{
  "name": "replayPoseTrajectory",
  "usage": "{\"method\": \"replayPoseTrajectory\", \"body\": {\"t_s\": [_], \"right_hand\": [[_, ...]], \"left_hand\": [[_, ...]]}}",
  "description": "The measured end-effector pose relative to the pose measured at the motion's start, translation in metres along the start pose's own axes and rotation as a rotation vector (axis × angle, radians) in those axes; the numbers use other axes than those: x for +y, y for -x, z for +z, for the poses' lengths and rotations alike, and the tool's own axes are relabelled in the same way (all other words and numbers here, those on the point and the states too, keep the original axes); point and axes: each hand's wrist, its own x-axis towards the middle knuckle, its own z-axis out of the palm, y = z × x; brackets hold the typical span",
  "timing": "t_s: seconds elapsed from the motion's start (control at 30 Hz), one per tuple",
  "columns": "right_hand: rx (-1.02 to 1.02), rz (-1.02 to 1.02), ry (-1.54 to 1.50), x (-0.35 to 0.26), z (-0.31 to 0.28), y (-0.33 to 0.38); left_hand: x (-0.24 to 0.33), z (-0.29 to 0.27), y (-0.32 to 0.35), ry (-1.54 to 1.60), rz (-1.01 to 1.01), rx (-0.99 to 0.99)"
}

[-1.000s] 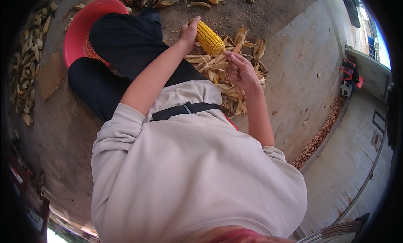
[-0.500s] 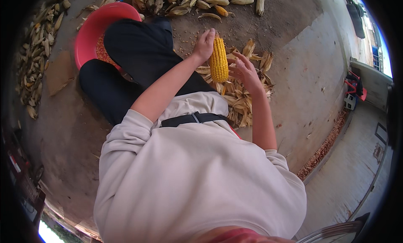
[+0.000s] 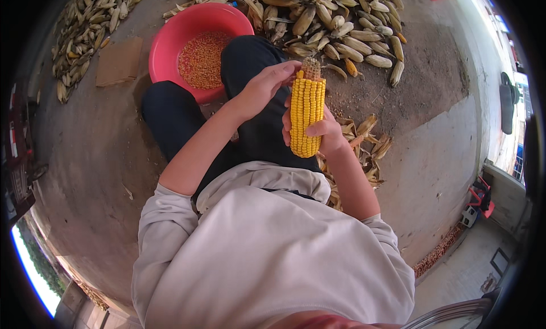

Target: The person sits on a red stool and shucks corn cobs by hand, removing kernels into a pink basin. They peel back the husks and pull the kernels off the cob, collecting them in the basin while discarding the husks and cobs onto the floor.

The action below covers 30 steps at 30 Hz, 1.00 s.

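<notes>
A yellow corn cob (image 3: 307,116) stands upright in front of me, its top end stripped bare of kernels. My right hand (image 3: 321,133) wraps around its lower half from behind. My left hand (image 3: 264,87) rests on the cob's upper left side, fingers reaching across the bare tip. Just beyond my dark-trousered knees sits a red basin (image 3: 170,33) holding loose corn kernels.
A big pile of unhusked cobs (image 3: 335,22) lies ahead on the ground. Dry husks (image 3: 367,141) are scattered to my right. More cobs (image 3: 85,27) lie at the far left beside a piece of cardboard (image 3: 118,61). A concrete slab extends to the right.
The cob has been turned from a slant to upright and brought closer. My left hand shifted to its top end, and my right hand now grips its lower half.
</notes>
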Motion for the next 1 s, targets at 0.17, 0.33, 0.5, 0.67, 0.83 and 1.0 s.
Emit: {"method": "replayPoseTrajectory", "body": {"t_s": [0.17, 0.33, 0.5, 0.67, 0.83, 1.0], "right_hand": [[-0.335, 0.189, -0.200, 0.001, 0.026, -0.079], [-0.497, 0.299, -0.329, 0.013, 0.041, -0.155], [-0.590, 0.446, -0.437, 0.017, 0.053, -0.222], [-0.597, 0.585, -0.352, 0.030, 0.057, -0.256], [-0.547, 0.643, -0.411, 0.044, 0.055, -0.255], [-0.495, 0.612, -0.349, 0.046, 0.052, -0.254]], "left_hand": [[0.040, -0.054, 0.030, 0.063, 0.075, -0.037], [0.063, -0.115, 0.043, -0.070, 0.321, 0.174], [0.090, -0.187, 0.054, -0.557, 0.536, 0.278], [0.102, -0.216, 0.072, -0.826, 0.558, 0.308], [0.092, -0.224, 0.082, -0.788, 0.546, 0.394], [0.086, -0.221, 0.084, -0.626, 0.371, 0.462]]}}
